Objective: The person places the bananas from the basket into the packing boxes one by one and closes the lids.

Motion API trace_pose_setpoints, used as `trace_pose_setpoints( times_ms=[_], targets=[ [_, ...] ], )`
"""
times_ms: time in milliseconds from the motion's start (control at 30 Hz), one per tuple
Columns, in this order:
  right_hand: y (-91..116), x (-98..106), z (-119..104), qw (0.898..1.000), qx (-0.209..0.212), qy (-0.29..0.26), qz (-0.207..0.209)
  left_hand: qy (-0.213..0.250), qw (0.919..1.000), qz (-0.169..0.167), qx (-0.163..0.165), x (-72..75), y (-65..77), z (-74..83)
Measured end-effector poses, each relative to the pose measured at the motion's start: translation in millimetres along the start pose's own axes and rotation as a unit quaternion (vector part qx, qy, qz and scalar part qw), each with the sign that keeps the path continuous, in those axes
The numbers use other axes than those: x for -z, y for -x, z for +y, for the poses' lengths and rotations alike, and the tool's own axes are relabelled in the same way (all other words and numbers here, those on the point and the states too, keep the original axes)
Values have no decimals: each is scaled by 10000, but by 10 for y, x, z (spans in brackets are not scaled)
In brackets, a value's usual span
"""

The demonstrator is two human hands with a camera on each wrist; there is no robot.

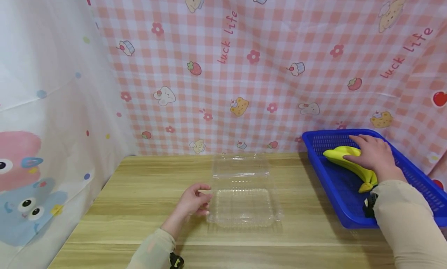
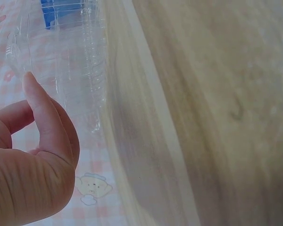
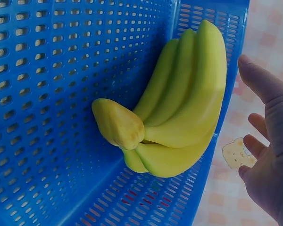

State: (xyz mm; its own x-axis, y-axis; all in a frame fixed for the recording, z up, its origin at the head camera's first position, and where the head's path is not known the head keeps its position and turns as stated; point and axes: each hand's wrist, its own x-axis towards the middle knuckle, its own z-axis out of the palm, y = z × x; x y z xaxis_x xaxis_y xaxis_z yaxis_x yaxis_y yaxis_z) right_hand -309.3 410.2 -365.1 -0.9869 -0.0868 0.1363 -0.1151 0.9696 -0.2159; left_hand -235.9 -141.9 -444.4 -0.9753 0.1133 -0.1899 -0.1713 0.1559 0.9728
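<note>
A bunch of yellow bananas (image 3: 193,94) lies in a blue plastic basket (image 1: 326,187) on the right. Over it, my right hand (image 1: 375,154) hovers with fingers spread, and the right wrist view shows a gap between this hand (image 3: 273,136) and the fruit. In the middle of the table, a clear plastic clamshell box (image 1: 244,209) stands with its lid (image 1: 241,166) folded back. My left hand (image 1: 195,200) is at the box's left side, fingers loosely bent. Whether its fingertips touch the box's edge, I cannot tell.
The wood-grain table (image 1: 139,207) carries both box and basket. Behind it hangs a pink checked cloth (image 1: 216,86) with cartoon prints. A white curtain (image 1: 70,125) hangs along the left.
</note>
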Motion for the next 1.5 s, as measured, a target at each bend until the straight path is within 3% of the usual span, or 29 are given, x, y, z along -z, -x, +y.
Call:
trace_pose_setpoints(
  times_ms=[667,1200,1500],
  targets=[
    [10,-140,44,9988,-224,-340,-276,-36,10000,15,-56,-16,6,21],
    [6,-184,46,9987,-142,-327,-365,-33,10000,25,-48,-14,-1,1],
    [9,-211,43,9972,-138,-303,-667,-36,10000,52,-19,-20,-6,6]
  ],
)
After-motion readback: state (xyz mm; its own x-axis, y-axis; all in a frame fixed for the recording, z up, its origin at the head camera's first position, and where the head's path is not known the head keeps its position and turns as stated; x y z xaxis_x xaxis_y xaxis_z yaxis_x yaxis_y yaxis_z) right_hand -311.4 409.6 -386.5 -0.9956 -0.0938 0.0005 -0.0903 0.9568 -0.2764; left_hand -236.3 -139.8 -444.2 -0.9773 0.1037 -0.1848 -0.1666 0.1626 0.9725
